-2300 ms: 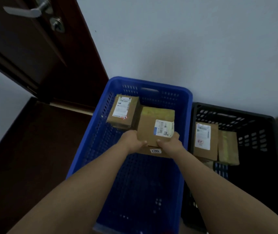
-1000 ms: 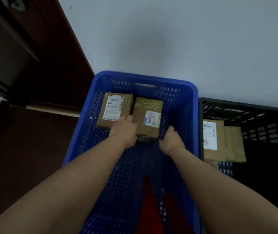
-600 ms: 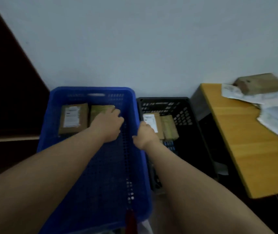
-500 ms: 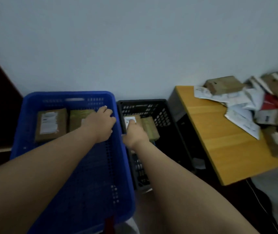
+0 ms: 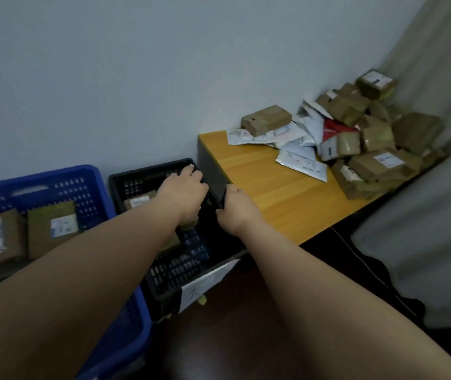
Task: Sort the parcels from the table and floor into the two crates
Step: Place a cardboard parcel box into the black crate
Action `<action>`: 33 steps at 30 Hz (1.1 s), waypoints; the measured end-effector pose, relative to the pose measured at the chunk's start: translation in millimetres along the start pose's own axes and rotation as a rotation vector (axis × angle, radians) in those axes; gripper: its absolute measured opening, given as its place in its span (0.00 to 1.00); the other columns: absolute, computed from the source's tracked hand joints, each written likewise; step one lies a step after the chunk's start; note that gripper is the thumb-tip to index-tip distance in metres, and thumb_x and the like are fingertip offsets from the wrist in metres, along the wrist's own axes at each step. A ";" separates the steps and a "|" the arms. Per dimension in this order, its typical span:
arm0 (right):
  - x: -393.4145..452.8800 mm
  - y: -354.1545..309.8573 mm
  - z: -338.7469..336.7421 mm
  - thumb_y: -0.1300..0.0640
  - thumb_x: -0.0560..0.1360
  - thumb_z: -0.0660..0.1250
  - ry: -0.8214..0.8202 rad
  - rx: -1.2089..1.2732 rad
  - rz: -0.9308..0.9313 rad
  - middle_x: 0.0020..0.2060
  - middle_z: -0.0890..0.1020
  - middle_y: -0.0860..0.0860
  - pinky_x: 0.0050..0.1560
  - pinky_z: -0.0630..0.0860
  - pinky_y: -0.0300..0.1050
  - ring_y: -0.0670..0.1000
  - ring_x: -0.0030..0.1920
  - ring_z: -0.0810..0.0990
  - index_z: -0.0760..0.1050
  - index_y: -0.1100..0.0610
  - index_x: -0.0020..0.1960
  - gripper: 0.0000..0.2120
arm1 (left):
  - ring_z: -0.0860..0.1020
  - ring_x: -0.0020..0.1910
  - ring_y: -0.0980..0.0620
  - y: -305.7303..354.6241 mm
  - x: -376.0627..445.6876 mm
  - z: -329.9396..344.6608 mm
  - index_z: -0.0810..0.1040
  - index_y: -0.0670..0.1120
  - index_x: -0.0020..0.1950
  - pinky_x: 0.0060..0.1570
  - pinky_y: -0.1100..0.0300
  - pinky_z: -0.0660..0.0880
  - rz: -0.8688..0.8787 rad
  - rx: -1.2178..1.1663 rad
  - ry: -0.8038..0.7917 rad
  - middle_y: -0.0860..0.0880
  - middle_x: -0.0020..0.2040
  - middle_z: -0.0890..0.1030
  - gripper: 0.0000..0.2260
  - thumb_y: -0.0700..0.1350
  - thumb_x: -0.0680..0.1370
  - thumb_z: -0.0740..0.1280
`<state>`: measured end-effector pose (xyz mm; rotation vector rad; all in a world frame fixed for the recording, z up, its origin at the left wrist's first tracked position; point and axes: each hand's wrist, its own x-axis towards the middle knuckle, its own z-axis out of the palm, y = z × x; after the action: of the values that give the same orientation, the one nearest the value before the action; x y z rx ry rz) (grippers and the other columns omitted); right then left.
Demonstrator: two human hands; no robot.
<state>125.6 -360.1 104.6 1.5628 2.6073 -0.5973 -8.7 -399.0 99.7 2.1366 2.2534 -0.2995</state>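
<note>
The parcels you are sorting lie in three places: two flat cardboard boxes (image 5: pixel 51 227) with white labels in the perforated blue crate (image 5: pixel 87 185), a few more in the slotted black crate (image 5: pixel 147 171) beside it, and a loose heap of brown boxes and white mailers (image 5: pixel 356 138) at the far end of the smooth wooden table (image 5: pixel 268 193). Your left hand (image 5: pixel 183 193) reaches over the black crate, fingers loosely extended, holding nothing. Your right hand (image 5: pixel 236 211) hangs between crate and table edge with fingers curled; whether it grips anything, you cannot tell.
</note>
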 end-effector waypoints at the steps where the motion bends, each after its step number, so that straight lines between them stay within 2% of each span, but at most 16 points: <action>1: -7.0 17.7 -11.0 0.55 0.79 0.64 0.009 0.000 0.008 0.67 0.67 0.60 0.61 0.70 0.52 0.60 0.67 0.68 0.60 0.62 0.70 0.25 | 0.52 0.77 0.42 18.9 5.3 -10.5 0.65 0.46 0.73 0.66 0.47 0.67 0.025 0.018 0.011 0.43 0.76 0.59 0.23 0.50 0.79 0.63; 5: -34.7 91.0 -72.8 0.55 0.79 0.63 0.079 -0.013 0.022 0.69 0.67 0.60 0.62 0.69 0.52 0.60 0.68 0.67 0.58 0.61 0.73 0.26 | 0.54 0.76 0.42 100.4 30.7 -69.3 0.68 0.46 0.71 0.65 0.48 0.68 0.110 0.095 0.092 0.42 0.74 0.61 0.20 0.49 0.79 0.62; 9: -53.1 148.8 -131.8 0.55 0.79 0.63 0.177 0.003 0.024 0.66 0.68 0.59 0.54 0.70 0.51 0.60 0.65 0.69 0.60 0.60 0.71 0.23 | 0.58 0.74 0.43 165.6 53.4 -126.7 0.70 0.47 0.68 0.60 0.49 0.70 0.156 0.137 0.178 0.43 0.71 0.65 0.17 0.46 0.79 0.62; 13: -58.8 194.6 -166.8 0.56 0.79 0.63 0.237 0.036 0.045 0.66 0.69 0.59 0.52 0.69 0.50 0.60 0.65 0.69 0.60 0.59 0.71 0.23 | 0.60 0.72 0.43 217.7 86.3 -158.7 0.69 0.46 0.69 0.61 0.49 0.69 0.218 0.123 0.263 0.44 0.70 0.66 0.18 0.46 0.80 0.61; 16: -52.2 228.6 -183.0 0.56 0.78 0.63 0.263 0.067 0.052 0.65 0.70 0.59 0.55 0.70 0.51 0.60 0.65 0.69 0.62 0.58 0.69 0.21 | 0.62 0.70 0.44 253.8 116.9 -160.6 0.68 0.45 0.70 0.59 0.50 0.70 0.269 0.071 0.277 0.45 0.69 0.67 0.19 0.47 0.80 0.61; 21: -19.8 295.7 -196.8 0.58 0.78 0.62 0.259 0.058 0.105 0.68 0.68 0.58 0.60 0.71 0.53 0.59 0.68 0.67 0.60 0.57 0.73 0.24 | 0.61 0.71 0.43 292.4 187.3 -138.3 0.65 0.45 0.72 0.58 0.49 0.71 0.300 0.042 0.143 0.43 0.70 0.65 0.21 0.46 0.80 0.61; 24: 14.6 338.0 -200.3 0.58 0.78 0.63 0.249 0.056 0.154 0.68 0.68 0.58 0.62 0.70 0.53 0.59 0.69 0.66 0.60 0.56 0.73 0.25 | 0.62 0.70 0.43 312.8 245.3 -138.0 0.66 0.46 0.71 0.57 0.49 0.72 0.320 0.010 0.174 0.44 0.69 0.67 0.21 0.47 0.79 0.62; 29: 96.4 404.6 -208.6 0.56 0.78 0.64 0.225 0.071 0.204 0.67 0.69 0.58 0.62 0.69 0.52 0.60 0.67 0.67 0.61 0.56 0.72 0.25 | 0.63 0.69 0.43 330.1 355.7 -126.7 0.66 0.45 0.70 0.59 0.48 0.72 0.292 -0.024 0.136 0.43 0.68 0.67 0.21 0.48 0.78 0.64; 33: 164.7 451.8 -217.0 0.56 0.78 0.63 0.213 0.095 0.247 0.65 0.70 0.57 0.59 0.69 0.52 0.60 0.65 0.68 0.63 0.55 0.70 0.22 | 0.64 0.70 0.43 330.8 433.9 -114.3 0.64 0.44 0.71 0.62 0.48 0.71 0.198 -0.053 0.121 0.43 0.70 0.67 0.27 0.51 0.76 0.68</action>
<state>466.3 41.9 130.6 2.0426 2.4982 -0.5699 305.7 61.3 107.0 2.3861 2.0569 -0.1063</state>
